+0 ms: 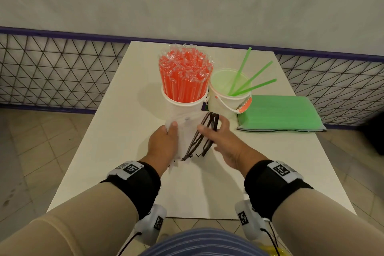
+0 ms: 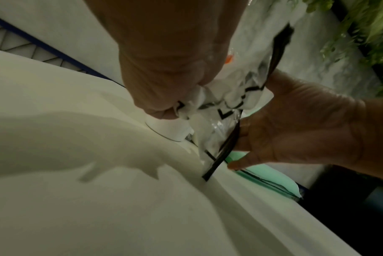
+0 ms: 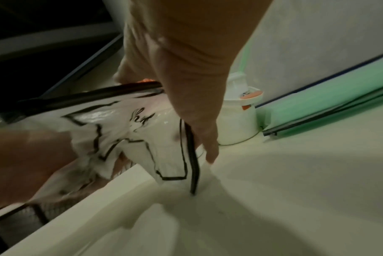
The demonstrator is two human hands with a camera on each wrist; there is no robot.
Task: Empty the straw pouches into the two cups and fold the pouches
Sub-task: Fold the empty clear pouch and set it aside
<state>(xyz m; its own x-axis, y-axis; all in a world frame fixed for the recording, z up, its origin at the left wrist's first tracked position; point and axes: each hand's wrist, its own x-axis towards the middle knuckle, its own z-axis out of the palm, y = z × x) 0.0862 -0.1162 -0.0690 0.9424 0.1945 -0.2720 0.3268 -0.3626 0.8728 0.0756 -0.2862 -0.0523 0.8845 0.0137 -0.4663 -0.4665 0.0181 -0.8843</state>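
An empty clear pouch with black zipper edges hangs between my hands just above the table, in front of the cups. My left hand grips its crumpled left side in curled fingers. My right hand holds the black zipper edge, thumb in front and fingers behind. The left white cup is packed with wrapped red straws. The right white cup holds three green straws. A full pouch of green straws lies flat to the right.
The white table has bare room to the left of and in front of my hands. A wire mesh fence with a purple rail runs behind the table. Tiled floor lies on both sides.
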